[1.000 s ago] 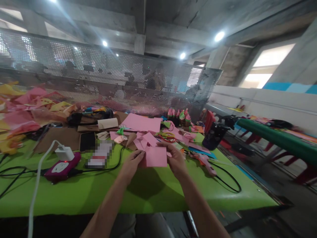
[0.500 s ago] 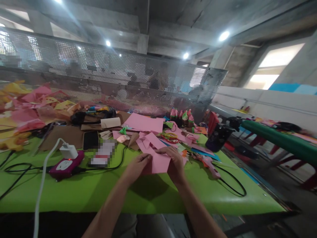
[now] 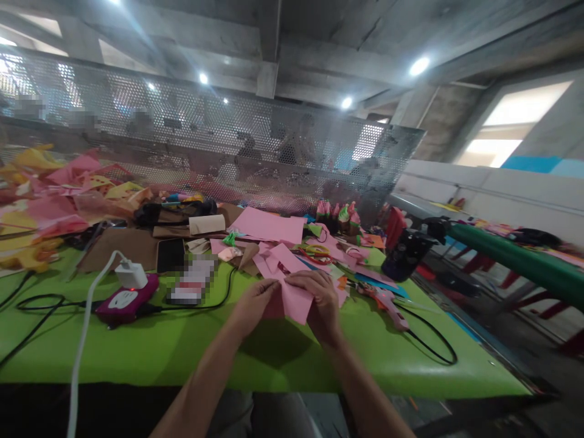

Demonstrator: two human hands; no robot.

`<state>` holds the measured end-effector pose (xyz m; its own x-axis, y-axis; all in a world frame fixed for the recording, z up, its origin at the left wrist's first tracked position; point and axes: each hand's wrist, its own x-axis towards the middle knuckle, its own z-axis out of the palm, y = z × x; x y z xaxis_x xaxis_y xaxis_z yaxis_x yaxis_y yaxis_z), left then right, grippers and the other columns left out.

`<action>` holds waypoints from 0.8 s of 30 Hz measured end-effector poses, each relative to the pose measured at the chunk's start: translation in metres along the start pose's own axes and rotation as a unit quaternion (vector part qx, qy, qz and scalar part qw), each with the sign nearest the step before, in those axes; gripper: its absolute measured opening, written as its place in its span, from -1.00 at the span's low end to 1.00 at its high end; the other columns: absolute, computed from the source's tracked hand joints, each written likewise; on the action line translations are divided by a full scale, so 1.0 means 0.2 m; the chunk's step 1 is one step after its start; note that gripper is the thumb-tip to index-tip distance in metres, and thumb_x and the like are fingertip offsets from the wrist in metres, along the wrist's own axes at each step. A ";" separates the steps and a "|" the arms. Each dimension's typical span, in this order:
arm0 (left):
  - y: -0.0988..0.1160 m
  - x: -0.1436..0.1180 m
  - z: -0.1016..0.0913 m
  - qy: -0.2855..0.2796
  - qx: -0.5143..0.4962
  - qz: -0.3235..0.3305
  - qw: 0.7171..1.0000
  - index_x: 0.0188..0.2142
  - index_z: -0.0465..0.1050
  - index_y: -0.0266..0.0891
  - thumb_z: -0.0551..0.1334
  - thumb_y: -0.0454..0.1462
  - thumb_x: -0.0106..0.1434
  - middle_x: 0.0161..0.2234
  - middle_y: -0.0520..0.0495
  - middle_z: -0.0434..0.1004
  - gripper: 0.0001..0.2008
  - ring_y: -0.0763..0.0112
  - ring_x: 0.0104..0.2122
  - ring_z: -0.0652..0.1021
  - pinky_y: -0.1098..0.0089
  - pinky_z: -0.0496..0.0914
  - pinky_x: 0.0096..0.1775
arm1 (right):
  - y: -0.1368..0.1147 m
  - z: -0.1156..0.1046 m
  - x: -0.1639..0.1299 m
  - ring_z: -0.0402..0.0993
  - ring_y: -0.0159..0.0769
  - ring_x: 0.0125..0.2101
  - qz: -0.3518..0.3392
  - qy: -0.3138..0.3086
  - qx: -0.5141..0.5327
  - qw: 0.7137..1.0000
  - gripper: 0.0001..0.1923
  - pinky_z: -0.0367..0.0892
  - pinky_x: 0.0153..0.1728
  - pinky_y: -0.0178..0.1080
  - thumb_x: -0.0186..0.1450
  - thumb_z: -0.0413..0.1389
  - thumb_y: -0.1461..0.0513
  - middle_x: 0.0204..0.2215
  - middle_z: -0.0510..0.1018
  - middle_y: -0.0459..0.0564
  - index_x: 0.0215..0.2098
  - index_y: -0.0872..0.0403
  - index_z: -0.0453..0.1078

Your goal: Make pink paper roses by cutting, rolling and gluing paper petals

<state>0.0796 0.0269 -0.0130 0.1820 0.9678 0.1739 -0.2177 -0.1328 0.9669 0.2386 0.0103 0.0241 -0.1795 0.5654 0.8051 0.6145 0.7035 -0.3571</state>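
Observation:
A piece of pink paper (image 3: 297, 302) is held between my two hands above the near part of the green table. My left hand (image 3: 256, 304) pinches its left edge between thumb and fingers. On the other side my right hand (image 3: 319, 298) grips it, with the fingers bent across the top and the thumb side turned inward. The paper looks bent, its lower corner pointing down toward me. Just beyond my hands lie more pink paper sheets (image 3: 269, 226) and a pair of scissors with yellow and red handles (image 3: 317, 252).
A pink glue gun (image 3: 391, 309) with a black cord lies to the right. At the left are a purple power strip (image 3: 125, 301), a white charger (image 3: 131, 275) and two phones, one a dark phone (image 3: 170, 255). Paper scraps (image 3: 59, 194) heap up far left; a perforated metal screen (image 3: 219, 146) stands behind.
The pink paper has gone from lying fairly flat to bent, with its lower corner hanging down. My right fingers have moved inward over it, closer to my left hand.

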 end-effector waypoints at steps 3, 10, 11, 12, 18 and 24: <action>-0.02 0.01 -0.01 0.026 -0.032 0.002 0.999 -0.27 0.58 -0.27 0.28 -0.04 0.12 -0.26 -0.10 0.62 -0.65 0.22 -0.20 0.53 0.32 0.40 -0.16 | 0.01 0.00 0.00 0.48 -0.12 -0.18 -0.006 0.008 -0.009 1.000 -0.86 0.27 -0.13 -0.08 0.28 0.17 0.22 -0.24 0.63 -0.02 -0.24 -0.09 0.58; -0.01 0.00 0.00 0.033 -0.105 -0.017 0.994 -0.21 0.58 -0.26 0.31 -0.03 0.11 -0.27 -0.13 0.63 -0.62 0.25 -0.21 0.57 0.32 0.44 -0.17 | 0.02 0.02 -0.01 0.47 -0.13 -0.15 -0.032 0.000 -0.026 0.999 -0.74 0.26 -0.14 -0.09 0.26 0.19 0.31 -0.18 0.62 -0.05 -0.15 -0.15 0.56; 0.00 0.00 0.01 0.033 -0.112 -0.019 0.993 -0.22 0.58 -0.27 0.32 -0.02 0.10 -0.28 -0.13 0.63 -0.61 0.24 -0.21 0.58 0.31 0.44 -0.17 | 0.02 0.01 -0.01 0.47 -0.13 -0.14 -0.036 0.003 -0.030 0.999 -0.73 0.27 -0.14 -0.09 0.25 0.19 0.31 -0.17 0.61 -0.04 -0.14 -0.15 0.56; 0.00 0.00 0.01 0.035 -0.118 -0.021 0.992 -0.22 0.58 -0.27 0.34 -0.01 0.08 -0.29 -0.13 0.64 -0.60 0.23 -0.21 0.58 0.31 0.45 -0.17 | 0.02 0.01 -0.01 0.47 -0.14 -0.14 -0.040 0.004 -0.034 0.999 -0.71 0.27 -0.14 -0.09 0.25 0.19 0.32 -0.16 0.61 -0.04 -0.13 -0.16 0.56; 0.02 0.00 0.00 0.052 -0.137 -0.033 0.989 -0.25 0.59 -0.29 0.39 0.01 0.00 -0.33 -0.13 0.64 -0.56 0.22 -0.28 0.60 0.32 0.46 -0.23 | 0.01 0.01 -0.02 0.44 -0.13 -0.11 -0.059 0.009 -0.051 0.997 -0.65 0.26 -0.12 -0.08 0.23 0.20 0.38 -0.12 0.60 -0.03 -0.10 -0.15 0.55; 0.00 0.01 -0.01 0.084 -0.144 -0.042 0.985 -0.26 0.60 -0.28 0.43 -0.05 -0.05 -0.32 -0.11 0.65 -0.58 0.23 -0.25 0.59 0.34 0.43 -0.17 | 0.03 0.02 -0.04 0.41 -0.13 -0.08 -0.066 -0.022 -0.065 0.995 -0.62 0.24 -0.10 -0.07 0.25 0.16 0.39 -0.09 0.59 -0.07 -0.08 -0.18 0.53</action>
<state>0.0788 0.0292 -0.0136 0.0556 0.9977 0.0392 -0.4764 -0.0080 0.8792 0.2399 0.0110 0.0136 -0.2975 0.4920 0.8182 0.6772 0.7128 -0.1824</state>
